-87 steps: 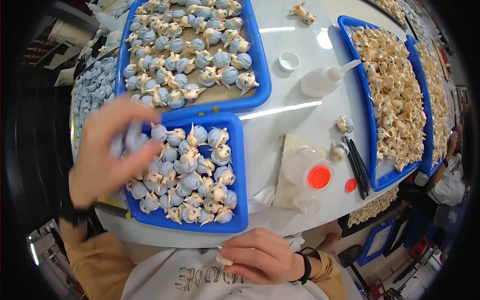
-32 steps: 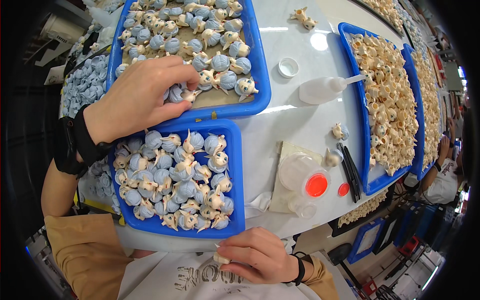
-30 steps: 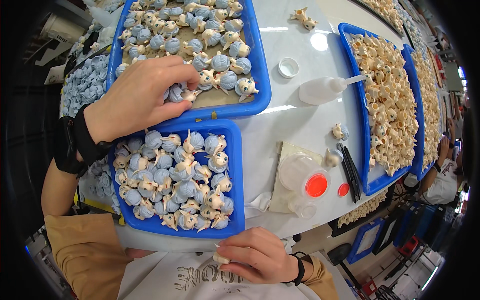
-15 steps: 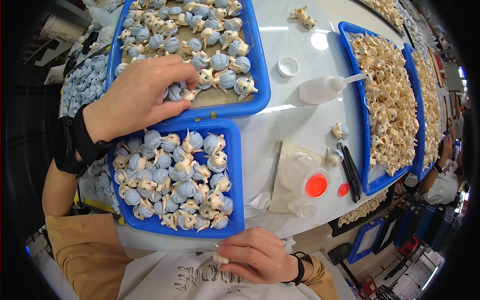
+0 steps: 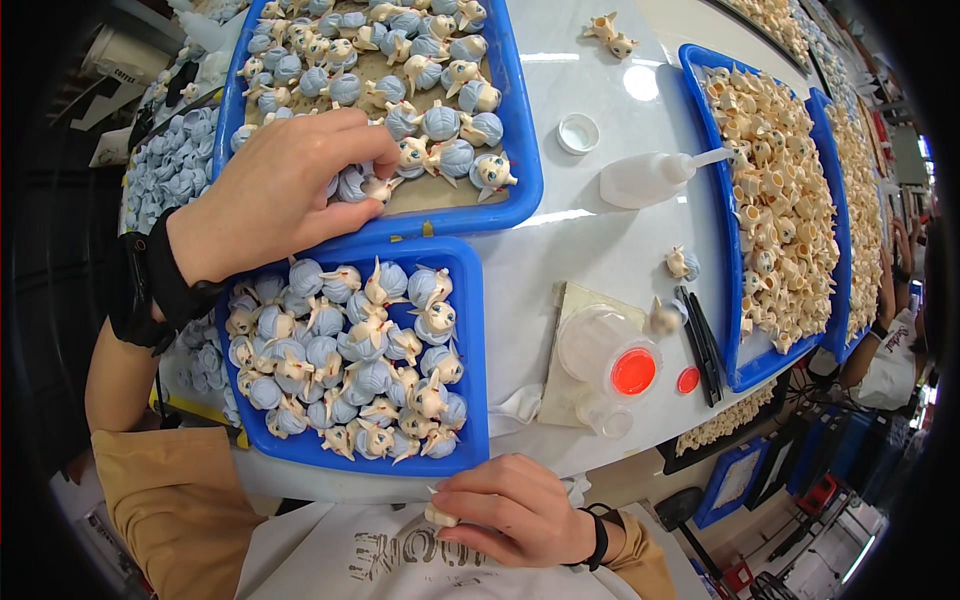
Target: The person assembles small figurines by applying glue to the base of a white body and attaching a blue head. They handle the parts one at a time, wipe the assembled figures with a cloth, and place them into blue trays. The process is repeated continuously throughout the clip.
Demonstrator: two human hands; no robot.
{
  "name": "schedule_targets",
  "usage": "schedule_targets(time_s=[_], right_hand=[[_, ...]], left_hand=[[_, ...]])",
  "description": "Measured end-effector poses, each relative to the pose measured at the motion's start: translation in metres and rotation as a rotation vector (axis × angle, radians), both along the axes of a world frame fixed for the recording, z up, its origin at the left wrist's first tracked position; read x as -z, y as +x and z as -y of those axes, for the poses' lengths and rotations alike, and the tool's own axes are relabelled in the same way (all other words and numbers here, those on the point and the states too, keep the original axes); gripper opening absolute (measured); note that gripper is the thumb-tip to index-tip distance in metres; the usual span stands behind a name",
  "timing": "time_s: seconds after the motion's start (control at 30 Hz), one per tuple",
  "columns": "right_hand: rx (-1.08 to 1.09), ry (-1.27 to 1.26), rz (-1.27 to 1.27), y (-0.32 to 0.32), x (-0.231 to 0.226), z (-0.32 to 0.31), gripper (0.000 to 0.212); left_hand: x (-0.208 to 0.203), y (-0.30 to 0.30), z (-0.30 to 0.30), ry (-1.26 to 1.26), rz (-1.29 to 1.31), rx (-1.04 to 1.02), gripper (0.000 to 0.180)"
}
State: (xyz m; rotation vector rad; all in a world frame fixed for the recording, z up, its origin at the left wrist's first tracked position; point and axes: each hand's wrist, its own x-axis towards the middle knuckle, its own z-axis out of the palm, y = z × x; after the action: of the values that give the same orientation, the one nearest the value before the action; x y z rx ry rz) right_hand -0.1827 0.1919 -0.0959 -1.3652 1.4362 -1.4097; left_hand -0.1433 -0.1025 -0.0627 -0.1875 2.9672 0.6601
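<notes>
My left hand (image 5: 275,190) reaches over the near edge of the upper blue tray (image 5: 530,170). Its thumb and fingers close on a small doll head (image 5: 376,188) with pale blue hair and a cream face. Rows of similar heads lie around it on the tray's brownish lining. Low in the view, in front of my apron, my right hand (image 5: 515,508) pinches a small cream doll-head piece (image 5: 440,515); the fingers hide part of it. Between the hands, a smaller blue tray (image 5: 475,350) holds a pile of blue-haired heads.
Right of the trays stand a white squeeze bottle (image 5: 640,182), a small round dish (image 5: 577,133), a clear container with a red disc (image 5: 632,371) and black tweezers (image 5: 702,345). A blue tray (image 5: 735,330) of cream pieces lies farther right. A co-worker's arm (image 5: 862,360) shows beyond it.
My two hands and what they hold stay essentially in place. At the far right, the co-worker's arm has shifted slightly.
</notes>
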Motion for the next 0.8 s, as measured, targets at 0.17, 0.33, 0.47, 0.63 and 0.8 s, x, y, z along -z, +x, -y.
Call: schedule_targets(time_s=[0.17,0.33,0.47,0.63,0.8], right_hand=[[0.003,-0.004,-0.006,0.0005,0.0006,-0.0009,0.03],[0.012,-0.005,-0.011,-0.001,0.0001,-0.0007,0.03],[0.011,-0.003,-0.015,-0.0004,0.0015,-0.0015,0.03],[0.005,-0.009,-0.016,-0.0009,0.0015,-0.0003,0.03],[0.007,-0.009,-0.014,-0.0009,0.0014,0.0004,0.03]], left_hand=[[-0.0022,0.0006,-0.0014,-0.011,0.03,-0.015,0.021],[-0.001,-0.0002,-0.0003,-0.039,0.028,0.002,0.022],[0.0001,0.0016,-0.0018,-0.009,0.017,-0.021,0.023],[0.0018,0.0021,0.0003,0.002,-0.037,0.009,0.024],[0.0036,0.0023,0.0007,0.004,-0.06,0.008,0.024]])
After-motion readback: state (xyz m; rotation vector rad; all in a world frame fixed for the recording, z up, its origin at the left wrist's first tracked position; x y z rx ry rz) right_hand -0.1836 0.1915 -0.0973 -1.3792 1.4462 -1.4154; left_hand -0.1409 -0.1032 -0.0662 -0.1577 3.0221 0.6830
